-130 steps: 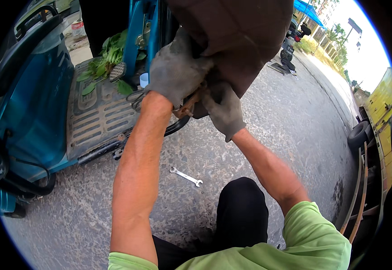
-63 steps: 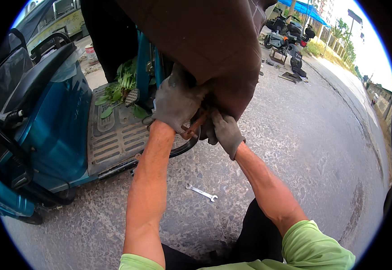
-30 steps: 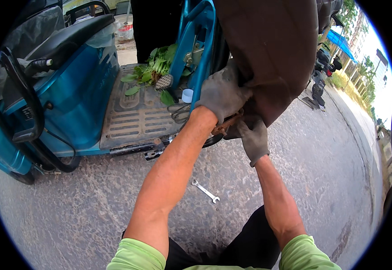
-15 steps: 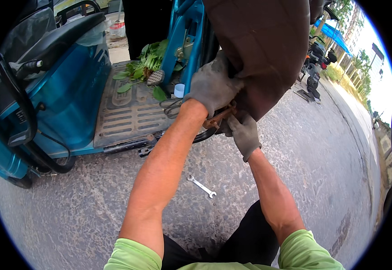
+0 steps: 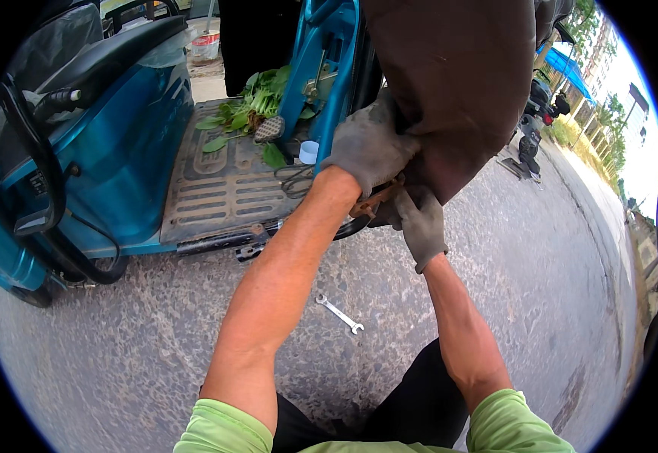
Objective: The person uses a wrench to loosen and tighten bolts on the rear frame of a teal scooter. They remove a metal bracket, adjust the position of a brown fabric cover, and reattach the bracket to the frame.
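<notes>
My left hand (image 5: 370, 145), in a grey work glove, is closed on the edge of a large brown cover (image 5: 457, 83) draped over the front of a blue three-wheeler (image 5: 129, 151). Its fingertips are partly hidden in the folds. Just below, a rusty metal bracket (image 5: 374, 199) sticks out from under the left wrist. My right hand (image 5: 424, 226), gloved too, has its fingers bent at the bracket's end and the cover's lower edge. What those fingers hold is hidden. A silver open-ended wrench (image 5: 339, 314) lies on the ground between my forearms.
Leafy green vegetables (image 5: 257, 102) lie on the vehicle's ribbed footboard (image 5: 212, 204), near a pedal (image 5: 269, 129) and a white cup-like piece (image 5: 308, 152). A black tubular rail (image 5: 227, 241) runs along the footboard's edge. Another parked two-wheeler (image 5: 533, 136) stands at the far right on the pavement.
The vehicle, cover and both hands appear slightly farther right in the picture. Both hands keep to the same spot by the bracket and cover. The wrench has not moved.
</notes>
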Tool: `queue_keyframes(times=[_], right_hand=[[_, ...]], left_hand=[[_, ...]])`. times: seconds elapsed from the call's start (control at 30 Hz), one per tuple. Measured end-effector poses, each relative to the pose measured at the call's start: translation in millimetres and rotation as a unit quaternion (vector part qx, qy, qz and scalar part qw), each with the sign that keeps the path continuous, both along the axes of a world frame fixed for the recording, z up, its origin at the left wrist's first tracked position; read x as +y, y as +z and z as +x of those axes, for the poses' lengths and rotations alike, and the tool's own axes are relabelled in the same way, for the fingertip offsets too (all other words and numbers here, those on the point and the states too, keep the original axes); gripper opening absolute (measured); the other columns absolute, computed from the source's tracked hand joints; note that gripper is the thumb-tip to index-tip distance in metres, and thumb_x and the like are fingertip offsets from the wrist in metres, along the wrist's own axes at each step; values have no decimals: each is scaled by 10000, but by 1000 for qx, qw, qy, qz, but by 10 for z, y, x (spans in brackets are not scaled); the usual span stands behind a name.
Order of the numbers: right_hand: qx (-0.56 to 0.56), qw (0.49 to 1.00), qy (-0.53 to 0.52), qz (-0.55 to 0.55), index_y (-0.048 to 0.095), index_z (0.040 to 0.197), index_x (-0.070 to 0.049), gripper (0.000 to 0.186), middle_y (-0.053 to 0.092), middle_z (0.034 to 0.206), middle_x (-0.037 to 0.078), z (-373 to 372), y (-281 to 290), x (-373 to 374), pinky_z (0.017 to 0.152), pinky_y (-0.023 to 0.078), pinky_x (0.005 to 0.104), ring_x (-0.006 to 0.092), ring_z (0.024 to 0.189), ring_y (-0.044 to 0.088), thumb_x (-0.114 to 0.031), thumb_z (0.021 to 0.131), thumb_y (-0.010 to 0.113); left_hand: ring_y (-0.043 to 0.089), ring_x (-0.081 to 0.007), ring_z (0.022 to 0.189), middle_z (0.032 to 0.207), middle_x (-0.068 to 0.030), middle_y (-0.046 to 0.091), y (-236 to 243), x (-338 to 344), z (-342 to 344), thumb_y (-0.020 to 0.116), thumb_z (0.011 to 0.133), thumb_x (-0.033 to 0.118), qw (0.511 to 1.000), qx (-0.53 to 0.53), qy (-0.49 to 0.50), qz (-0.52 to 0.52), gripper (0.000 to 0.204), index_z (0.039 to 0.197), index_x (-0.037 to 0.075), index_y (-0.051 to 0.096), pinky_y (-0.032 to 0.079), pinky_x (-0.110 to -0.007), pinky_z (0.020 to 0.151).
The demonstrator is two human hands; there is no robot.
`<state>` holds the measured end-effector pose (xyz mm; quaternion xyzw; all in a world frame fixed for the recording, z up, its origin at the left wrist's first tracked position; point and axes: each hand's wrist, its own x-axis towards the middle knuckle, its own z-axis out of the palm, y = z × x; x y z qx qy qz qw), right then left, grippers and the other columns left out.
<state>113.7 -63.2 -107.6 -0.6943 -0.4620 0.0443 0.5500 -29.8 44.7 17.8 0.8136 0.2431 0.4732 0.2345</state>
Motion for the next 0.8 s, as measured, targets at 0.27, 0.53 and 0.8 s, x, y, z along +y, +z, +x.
queue_keyframes(times=[0.27, 0.53, 0.8], right_hand=[[154, 984, 56, -64, 658, 1054, 30, 410, 642, 721, 109, -264, 358, -71, 614, 518, 322, 170, 619, 633, -375, 1024, 598], [111, 993, 43, -18, 653, 1170, 38, 471, 675, 958, 123, -432, 430, -155, 681, 533, 325, 178, 755, 636, -401, 1066, 514], [114, 992, 46, -10, 640, 1076, 51, 316, 680, 935, 111, -329, 274, -75, 777, 519, 329, 173, 827, 622, -258, 1011, 632]], left_hand=[[672, -401, 1100, 1170, -200, 699, -33, -3, -46, 714, 821, 389, 1000, -3, -9, -13, 668, 1350, 37, 508, 530, -469, 959], [661, -383, 1142, 1204, -202, 693, 88, -82, -182, 682, 835, 383, 996, 28, -43, -76, 659, 1378, 64, 489, 501, -468, 1018], [652, -368, 1186, 1232, -223, 686, 60, -81, -206, 647, 888, 353, 997, 44, -33, -59, 555, 1326, 28, 544, 496, -463, 1039]])
